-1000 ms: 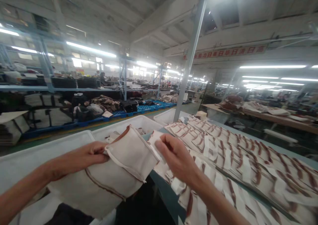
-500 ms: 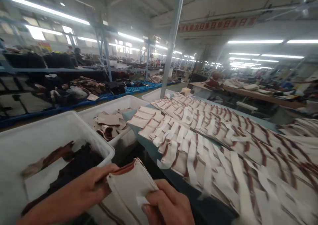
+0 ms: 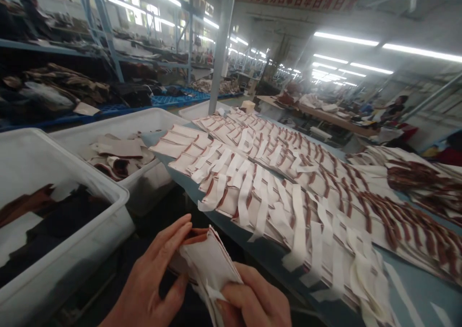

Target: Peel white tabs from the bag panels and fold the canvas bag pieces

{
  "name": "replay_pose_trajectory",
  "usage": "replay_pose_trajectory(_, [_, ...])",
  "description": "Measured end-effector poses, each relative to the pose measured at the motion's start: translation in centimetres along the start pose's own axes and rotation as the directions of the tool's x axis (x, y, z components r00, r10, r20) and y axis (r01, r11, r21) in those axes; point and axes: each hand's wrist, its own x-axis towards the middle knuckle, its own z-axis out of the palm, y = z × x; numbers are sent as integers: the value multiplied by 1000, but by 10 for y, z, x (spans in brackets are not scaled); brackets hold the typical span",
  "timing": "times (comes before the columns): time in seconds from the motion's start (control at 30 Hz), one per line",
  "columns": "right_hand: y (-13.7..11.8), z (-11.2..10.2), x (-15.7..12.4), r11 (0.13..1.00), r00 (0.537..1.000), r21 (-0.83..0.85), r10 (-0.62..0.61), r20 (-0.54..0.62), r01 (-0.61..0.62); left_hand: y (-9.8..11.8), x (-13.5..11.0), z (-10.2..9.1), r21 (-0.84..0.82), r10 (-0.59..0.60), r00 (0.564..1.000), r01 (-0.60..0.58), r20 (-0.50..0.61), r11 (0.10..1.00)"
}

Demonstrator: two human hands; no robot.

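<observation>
In front of me is a folded cream fabric piece (image 3: 212, 257) with a reddish-brown inner side and dark edge seams. My right hand (image 3: 258, 295) pinches its lower right edge, where a small white bit shows by the fingertips. At the piece's upper left edge is my left hand (image 3: 153, 274), fingers stretched out and thumb spread away from them. Its fingertips are beside the brown fold; whether they touch it I cannot tell. Similar cream pieces (image 3: 225, 199) lie in overlapping rows on the blue-green table (image 3: 187, 185), with loose white strips (image 3: 298, 226) across them.
On my left stand a white bin (image 3: 119, 202) with dark and brown cloth and another white bin (image 3: 159, 117) with cream scraps. A metal post (image 3: 218, 47) rises at the table's far end. More brown-edged pieces (image 3: 415, 182) are piled on the right.
My view has swung right and down. The left hand's fingers have straightened and its thumb has come away from the fabric piece. My right hand still holds the piece.
</observation>
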Motion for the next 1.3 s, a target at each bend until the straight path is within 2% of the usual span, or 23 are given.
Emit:
replay_pose_trajectory(0.2, [11,2,-5,1000,1000,9,-9,10,8,13,-19,20,-28,-91,971,87,-223,996])
replay_pose_trajectory(0.3, [12,2,-8,1000,999,29,-9,39,8,15,-26,25,-22,-104,961,101,-258,995])
replay_pose_trajectory(0.4, [13,2,-11,998,995,51,-43,85,39,16,-28,18,-57,-147,976,139,-161,989])
replay_pose_trajectory(0.5, [13,4,-13,992,986,69,-110,128,101,20,-16,-3,-113,-214,977,212,-3,971])
replay_pose_trajectory(0.57, [14,7,-15,987,973,80,-149,175,137,23,0,-18,-116,-166,978,181,125,977])
replay_pose_trajectory(0.67, [15,13,-21,986,958,80,-163,237,147,25,20,-31,-28,-121,967,131,222,991])
replay_pose_trajectory(0.77, [15,16,-29,987,956,74,-154,250,140,23,18,-31,-70,-224,924,258,311,964])
replay_pose_trajectory(0.9, [13,14,-36,986,958,93,-155,241,136,19,-1,-23,-183,-398,838,487,373,854])
replay_pose_trajectory(1.0, [12,11,-40,988,954,91,-146,260,127,20,-4,-19,-257,-447,756,607,478,752])
replay_pose_trajectory(1.1, [11,10,-43,990,950,90,-128,286,106,21,0,-18,-312,-462,701,680,543,664])
replay_pose_trajectory(1.2, [9,11,-46,990,948,108,-120,294,92,18,3,-17,-394,-421,689,700,589,596])
replay_pose_trajectory(1.3, [7,12,-47,991,951,114,-103,290,73,14,3,-14,-428,-395,689,703,608,567])
